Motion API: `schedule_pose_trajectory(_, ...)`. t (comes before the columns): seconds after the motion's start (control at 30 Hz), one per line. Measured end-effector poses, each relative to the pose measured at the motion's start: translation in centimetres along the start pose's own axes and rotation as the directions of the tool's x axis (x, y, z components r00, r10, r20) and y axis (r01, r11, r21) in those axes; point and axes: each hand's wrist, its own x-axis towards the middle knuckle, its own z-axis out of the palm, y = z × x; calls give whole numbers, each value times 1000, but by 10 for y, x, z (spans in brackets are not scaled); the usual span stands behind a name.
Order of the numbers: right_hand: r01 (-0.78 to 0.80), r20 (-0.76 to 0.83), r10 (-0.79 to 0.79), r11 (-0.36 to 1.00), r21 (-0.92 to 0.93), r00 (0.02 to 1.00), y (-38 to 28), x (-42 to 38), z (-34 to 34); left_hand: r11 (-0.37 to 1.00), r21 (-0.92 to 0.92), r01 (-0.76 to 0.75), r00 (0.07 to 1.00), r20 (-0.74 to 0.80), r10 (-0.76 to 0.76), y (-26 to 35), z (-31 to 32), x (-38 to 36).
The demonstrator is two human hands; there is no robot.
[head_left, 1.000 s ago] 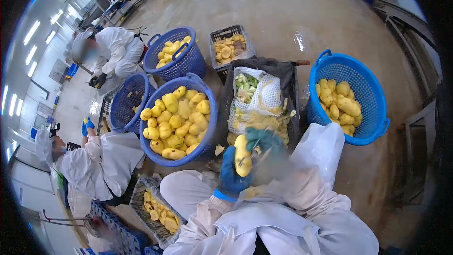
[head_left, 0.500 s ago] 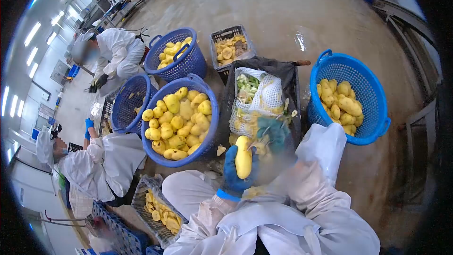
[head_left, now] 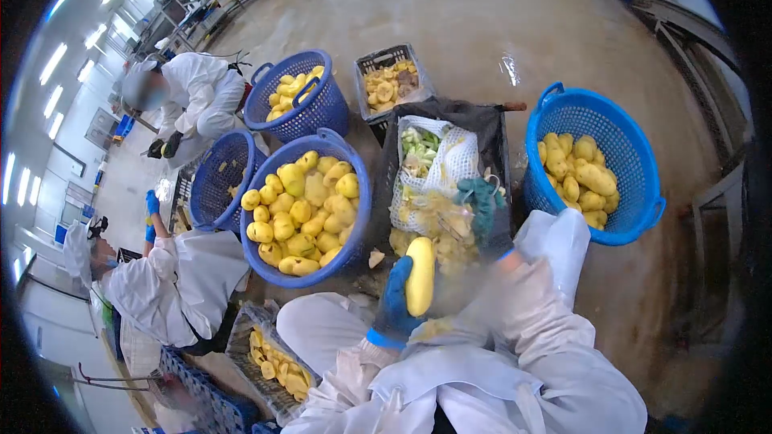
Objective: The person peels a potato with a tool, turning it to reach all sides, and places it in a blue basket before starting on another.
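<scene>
My left hand (head_left: 396, 299), in a blue glove, is wrapped round a long yellow peeled vegetable (head_left: 420, 277) held upright. My right hand (head_left: 482, 205), in a green-blue glove, reaches over the black crate (head_left: 508, 153); its fingers are bent, and what they hold, if anything, is too small to make out. Under and beside it are a white net bag (head_left: 458, 162), green scraps (head_left: 419, 151) and pale peelings (head_left: 446, 247). Left of the crate stands a blue-purple basket (head_left: 363, 229) full of yellow vegetables (head_left: 301, 210).
A bright blue basket (head_left: 643, 221) of yellow vegetables stands at the right. Two more baskets (head_left: 328, 104) (head_left: 211, 193) and a small crate (head_left: 406, 52) are farther off. A crate of cut pieces (head_left: 277, 366) is at lower left. Two co-workers (head_left: 173, 273) (head_left: 201, 92) sit at the left.
My right hand has moved away from the yellow vegetable, up and to the right over the crate. My left hand still holds the vegetable, now tilted differently and slightly lower.
</scene>
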Motion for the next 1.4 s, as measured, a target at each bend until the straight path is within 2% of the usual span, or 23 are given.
schedule_pose_trajectory(0.07, 38, 54, -39, 999, 28, 998, -29, -17, 11, 995, 85, -44, 999, 11, 43, 0, 6, 1)
schedule_pose_trajectory(0.13, 97, 333, -126, 990, 104, 934, -11, -34, 28, 949, 262, -173, 984, 86, 156, -4, 7, -2)
schedule_pose_trajectory(0.17, 158, 304, -157, 987, 24, 940, -10, -35, 28, 660, 630, -409, 912, 266, 311, -12, -11, 2)
schedule_pose_trajectory(0.2, 244, 267, -210, 965, -100, 941, -12, -29, 24, 970, 238, -39, 982, 188, -7, -6, -13, 6)
schedule_pose_trajectory(0.23, 313, 229, -261, 922, -229, 938, -14, -23, 19, 907, -254, 336, 942, 89, -324, -1, -15, 10)
schedule_pose_trajectory(0.3, -49, 11, 48, 989, 136, 999, 10, -18, 2, 938, 346, -5, 983, 172, -59, -5, -13, 1)
schedule_pose_trajectory(0.33, 0, 90, -8, 997, 82, 996, -6, -22, 11, 784, 588, -197, 963, 264, 44, -8, -14, -2)
schedule_pose_trajectory(0.37, 46, 166, -50, 999, 28, 985, -22, -31, 19, 838, 541, -64, 983, 178, -40, -7, -33, 4)
schedule_pose_trajectory(0.43, 127, 352, -94, 989, -71, 931, -39, -48, 38, 901, 419, -112, 978, 207, 26, -13, -19, -1)
schedule_pose_trajectory(0.47, 109, 271, -91, 993, -52, 958, -30, -44, 34, 976, -1, 220, 929, 305, -209, -10, -30, 7)
schedule_pose_trajectory(0.5, 90, 189, -83, 995, -30, 978, -11, -37, 27, 749, -355, 559, 818, 382, -429, -7, -41, 16)
schedule_pose_trajectory(0.63, 56, 114, -38, 985, -162, 993, -23, -19, 8, 913, -268, 309, 937, -76, -340, -2, 1, 4)
schedule_pose_trajectory(0.73, 159, 394, -104, 981, -108, 913, -39, -49, 36, 949, -162, 270, 961, -21, -277, -10, -30, 12)
schedule_pose_trajectory(0.77, 271, 373, -189, 946, -181, 908, -36, -46, 35, 982, -7, 190, 980, -57, -190, -15, -36, 15)
schedule_pose_trajectory(0.87, 187, 189, -156, 969, -162, 969, -5, -24, 16, 967, 242, 81, 990, -131, -50, -26, -46, 8)
schedule_pose_trajectory(0.97, 319, 277, -246, 912, -259, 929, -14, -33, 17, 811, 572, -126, 992, 84, 94, -14, -12, 1)
schedule_pose_trajectory(1.03, -140, 363, 76, 978, 154, 929, -19, -49, 34, 875, 481, -54, 996, 83, 17, -11, -27, 5)
schedule_pose_trajectory(1.07, -111, 253, 74, 985, 134, 964, -11, -47, 30, 901, 434, -15, 996, 82, -22, -10, -34, 7)
schedule_pose_trajectory(1.1, -86, 142, 70, 990, 112, 987, -4, -39, 24, 642, 708, -295, 955, 250, 162, -11, -32, 2)
schedule_pose_trajectory(1.17, 78, 55, -67, 973, -215, 996, -10, -20, 3, 297, 819, -491, 868, 432, 245, -10, -34, 1)
schedule_pose_trajectory(1.3, 107, 325, -141, 987, 119, 935, -3, -42, 30, 643, 710, -285, 957, 243, 156, -17, -40, 7)
schedule_pose_trajectory(1.37, 47, 178, -73, 988, 144, 981, 14, -27, 22, 904, 427, 30, 998, 34, -49, -14, -32, 9)
schedule_pose_trajectory(1.4, 17, 107, -34, 987, 162, 994, 20, -18, 15, 880, 474, -15, 1000, 29, 2, -15, -38, 10)
